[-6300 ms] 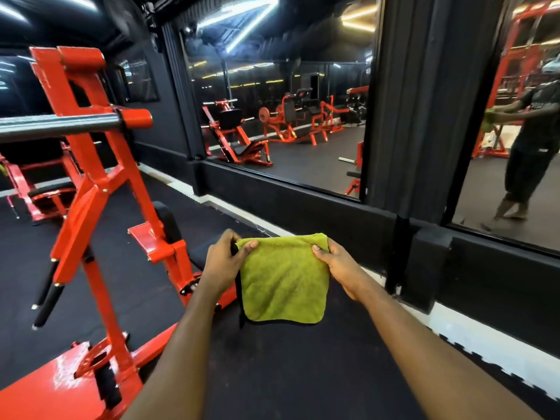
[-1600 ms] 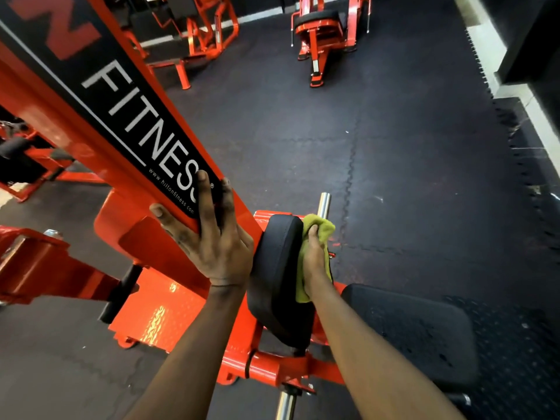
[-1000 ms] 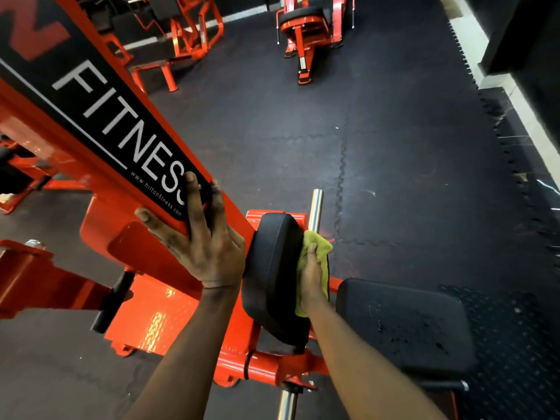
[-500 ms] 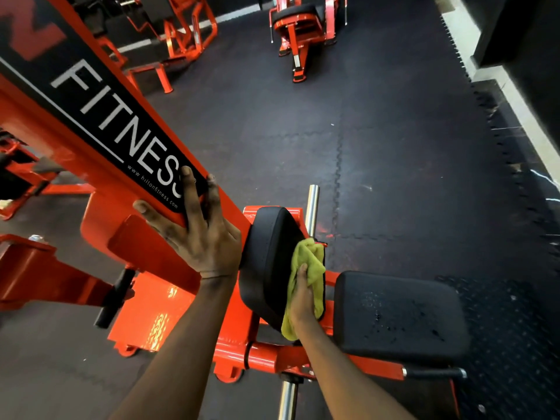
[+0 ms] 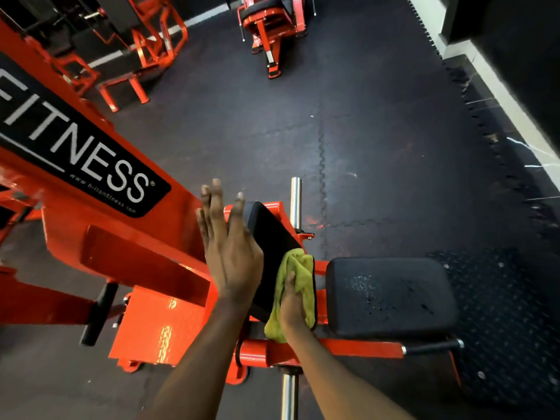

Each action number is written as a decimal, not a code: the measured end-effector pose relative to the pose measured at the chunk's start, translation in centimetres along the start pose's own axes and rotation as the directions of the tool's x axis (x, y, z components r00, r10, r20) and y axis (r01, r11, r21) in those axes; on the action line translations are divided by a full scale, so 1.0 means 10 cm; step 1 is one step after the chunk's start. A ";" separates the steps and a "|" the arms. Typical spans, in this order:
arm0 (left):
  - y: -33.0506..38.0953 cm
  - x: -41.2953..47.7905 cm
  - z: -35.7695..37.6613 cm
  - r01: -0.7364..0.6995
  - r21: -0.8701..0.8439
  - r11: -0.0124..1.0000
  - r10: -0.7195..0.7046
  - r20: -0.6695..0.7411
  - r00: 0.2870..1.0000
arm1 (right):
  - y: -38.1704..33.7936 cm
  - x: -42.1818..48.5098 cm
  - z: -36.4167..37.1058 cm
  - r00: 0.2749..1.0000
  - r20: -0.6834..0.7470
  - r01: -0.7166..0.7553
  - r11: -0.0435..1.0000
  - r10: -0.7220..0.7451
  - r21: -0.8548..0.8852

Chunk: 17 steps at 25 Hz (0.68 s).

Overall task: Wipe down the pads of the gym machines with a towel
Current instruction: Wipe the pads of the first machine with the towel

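Your right hand [image 5: 292,301] presses the bunched green towel [image 5: 298,268] flat against the lower face of the upright black pad [image 5: 266,234], fingers curled over the cloth. Your left hand [image 5: 230,253] is open and empty, fingers spread, just left of that pad and apparently off the orange frame [image 5: 130,234]. With nothing bracing you, a hard downward stroke could pitch you forward. The towel hangs loose below your palm and could snag the chrome bar [image 5: 295,201] beyond it. The seat pad [image 5: 391,298], right of your right hand, looks speckled and unwiped.
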<state>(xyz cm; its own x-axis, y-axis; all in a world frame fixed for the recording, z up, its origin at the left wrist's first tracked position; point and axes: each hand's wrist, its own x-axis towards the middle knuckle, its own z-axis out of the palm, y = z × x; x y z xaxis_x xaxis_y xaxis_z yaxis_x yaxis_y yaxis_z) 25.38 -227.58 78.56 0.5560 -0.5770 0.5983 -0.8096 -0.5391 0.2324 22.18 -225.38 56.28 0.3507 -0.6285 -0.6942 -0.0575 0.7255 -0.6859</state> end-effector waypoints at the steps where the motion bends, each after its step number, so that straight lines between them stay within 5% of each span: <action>1: -0.08 0.08 0.09 -0.040 0.006 0.999 0.040 0.071 0.997 | 0.01 -0.03 0.02 1.000 -0.005 -0.015 1.000 0.015 -0.020; 5: -0.37 0.44 0.43 -0.111 0.081 0.990 0.065 0.438 0.897 | -0.09 -0.40 0.07 0.992 0.010 0.126 0.992 -0.126 -0.014; 8: -0.42 0.51 0.56 -0.173 0.086 0.981 0.089 0.596 0.798 | 0.00 -0.09 0.08 0.995 -0.021 0.097 0.994 -0.096 0.047; 12: -0.44 0.51 0.60 -0.163 0.076 0.984 0.089 0.584 0.807 | 0.28 0.44 0.06 0.987 -0.010 -0.156 0.984 0.158 0.083; 15: -0.43 0.51 0.59 -0.157 0.079 0.984 0.085 0.570 0.817 | 0.07 -0.04 0.04 0.999 -0.053 0.009 0.994 -0.003 0.112; 17: -0.40 0.51 0.58 -0.152 0.074 0.986 0.084 0.565 0.821 | 0.15 0.06 0.07 0.995 -0.088 -0.036 0.986 0.050 0.161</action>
<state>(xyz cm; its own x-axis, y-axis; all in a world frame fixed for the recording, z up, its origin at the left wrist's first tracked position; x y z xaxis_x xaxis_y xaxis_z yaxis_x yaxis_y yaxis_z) 32.62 -231.94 76.24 0.4947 -0.8656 0.0776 -0.8684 -0.4891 0.0810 22.97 -224.51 54.99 0.2635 -0.6136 -0.7443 0.0809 0.7829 -0.6168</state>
